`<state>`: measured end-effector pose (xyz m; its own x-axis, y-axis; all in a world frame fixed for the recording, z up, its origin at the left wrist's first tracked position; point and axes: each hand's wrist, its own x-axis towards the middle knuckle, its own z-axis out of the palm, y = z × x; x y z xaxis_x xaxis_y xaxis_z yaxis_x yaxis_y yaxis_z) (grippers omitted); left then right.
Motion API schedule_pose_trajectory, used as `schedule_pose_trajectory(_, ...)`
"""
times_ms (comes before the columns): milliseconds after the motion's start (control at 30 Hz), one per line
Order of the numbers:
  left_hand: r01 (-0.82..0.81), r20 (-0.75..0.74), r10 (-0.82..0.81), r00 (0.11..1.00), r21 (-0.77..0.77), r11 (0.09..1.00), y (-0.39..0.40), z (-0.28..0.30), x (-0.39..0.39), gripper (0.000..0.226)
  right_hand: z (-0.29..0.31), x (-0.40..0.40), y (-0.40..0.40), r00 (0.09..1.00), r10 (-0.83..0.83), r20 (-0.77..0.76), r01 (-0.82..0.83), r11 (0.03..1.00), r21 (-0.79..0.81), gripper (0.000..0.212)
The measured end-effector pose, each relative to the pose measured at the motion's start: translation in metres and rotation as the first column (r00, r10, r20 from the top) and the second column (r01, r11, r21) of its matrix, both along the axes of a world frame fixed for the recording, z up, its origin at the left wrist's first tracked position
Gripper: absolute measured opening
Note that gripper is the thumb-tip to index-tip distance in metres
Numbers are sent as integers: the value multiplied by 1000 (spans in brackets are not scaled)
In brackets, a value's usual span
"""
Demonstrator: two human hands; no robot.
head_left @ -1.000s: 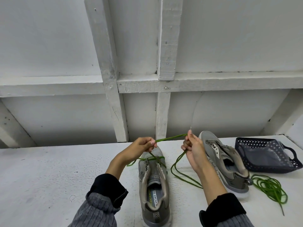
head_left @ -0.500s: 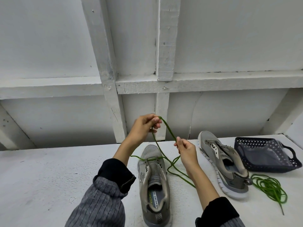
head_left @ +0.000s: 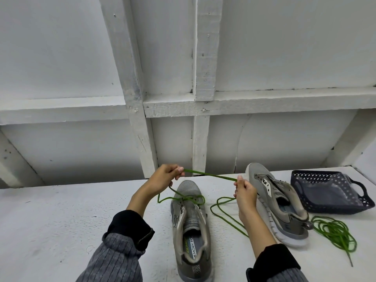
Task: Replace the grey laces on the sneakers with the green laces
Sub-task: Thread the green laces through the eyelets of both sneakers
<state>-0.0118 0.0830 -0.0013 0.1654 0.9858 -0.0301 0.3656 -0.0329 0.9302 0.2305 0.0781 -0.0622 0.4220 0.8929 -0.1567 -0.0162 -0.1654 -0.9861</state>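
**Lacing the first sneaker**

On the white table (head_left: 61, 216) against a white-framed wall, I stood the near sneaker (head_left: 190, 226) toe-away for threading; the other sneaker (head_left: 278, 204) waited by a dark basket (head_left: 329, 192). My left hand (head_left: 164, 179) and right hand (head_left: 245, 192) each pinched the green lace (head_left: 209, 175), apparently to even its ends. A spare green lace (head_left: 335, 233) lay coiled nearby.

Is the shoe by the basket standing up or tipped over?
Tipped. The right sneaker leans sideways toward the basket, its white sole edge showing.
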Motion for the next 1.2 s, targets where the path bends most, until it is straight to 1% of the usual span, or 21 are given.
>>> schedule_pose_trajectory(33, -23, -4, 23, 1000, 10, 1000, 1, -1, 0, 31, -5, -1, -1, 997, 39, 68, -37, 999, -30, 34)
schedule_pose_trajectory(100, -47, -21, 48, 999, 40, 998, 1, 0, 4, 32, -8, -6, -2, 968, 114, 224, -106, 993, -47, 21)
schedule_pose_trajectory(133, -42, -24, 44, 999, 61, 997, 1, 2, 6, 32, -5, -10, -3, 949, 135, 284, -139, 990, -8, 14)
schedule_pose_trajectory(167, -28, -21, 30, 999, 80, 996, 1, 5, 10, 32, 1, -16, -3, 934, 161, 320, -185, 982, 45, 15)
schedule_pose_trajectory(233, 12, -12, -11, 1000, 102, 995, 1, 10, 15, 31, 19, -29, -4, 910, 286, 300, -334, 935, 120, 24)
schedule_pose_trajectory(333, 73, -48, -68, 997, 108, 992, 2, 12, 20, 30, 39, -48, -4, 820, 536, 201, -564, 817, 119, 32)
schedule_pose_trajectory(433, 87, -62, -80, 995, 110, 990, 2, 13, 20, 29, 43, -50, -5, 742, 632, 223, -658, 750, 63, 40)
schedule_pose_trajectory(533, 92, -57, -86, 995, 106, 990, 2, 14, 18, 30, 44, -43, -9, 720, 671, 179, -690, 720, 77, 37)
schedule_pose_trajectory(567, 106, -59, -101, 993, 91, 990, 1, 14, 17, 30, 46, -42, -9, 726, 667, 167, -685, 723, 93, 35)
schedule_pose_trajectory(633, 140, -61, -136, 989, 66, 988, 0, 11, 16, 31, 51, -39, -6, 791, 585, 179, -607, 788, 109, 35)
schedule_pose_trajectory(667, 146, -56, -142, 988, 62, 987, 0, 9, 14, 31, 53, -36, -3, 843, 510, 169, -532, 837, 128, 35)
schedule_pose_trajectory(733, 138, -23, -137, 990, 63, 988, 0, 8, 9, 31, 56, -29, 2, 926, 367, 83, -376, 906, 193, 35)
schedule_pose_trajectory(800, 134, 22, -135, 991, 53, 990, 2, 9, 4, 30, 56, -18, 6, 952, 307, 8, -301, 926, 226, 36)
schedule_pose_trajectory(867, 153, 49, -154, 987, 30, 988, 2, 8, 2, 28, 54, -13, 7, 957, 286, -44, -269, 935, 232, 35)
schedule_pose_trajectory(900, 168, 44, -169, 985, 25, 985, 2, 9, 2, 27, 51, -12, 7, 963, 260, -74, -237, 944, 228, 35)
schedule_pose_trajectory(967, 181, -34, -180, 983, 25, 983, 3, 6, 3, 23, 43, -12, 6, 977, 194, -90, -172, 964, 203, 34)
schedule_pose_trajectory(1033, 146, -108, -142, 984, 36, 989, 5, 5, 6, 19, 33, -13, 5, 988, 153, -26, -148, 977, 153, 33)
schedule_pose_trajectory(1100, 71, -87, -65, 994, 60, 996, 7, 7, 9, 17, 20, -15, 5, 979, 139, 147, -151, 986, 68, 25)
schedule_pose_trajectory(1133, 35, -93, -27, 995, 86, 996, 8, 8, 11, 16, 13, -17, 4, 949, 134, 285, -139, 990, -3, 16)
schedule_pose_trajectory(1167, 13, -118, 1, 993, 120, 993, 10, 8, 13, 15, 5, -20, 2, 892, 139, 431, -117, 990, -77, 13)
schedule_pose_trajectory(1200, 1, -144, 20, 989, 144, 990, 12, 9, 15, 15, -1, -23, -2, 832, 137, 538, -90, 990, -113, 17)
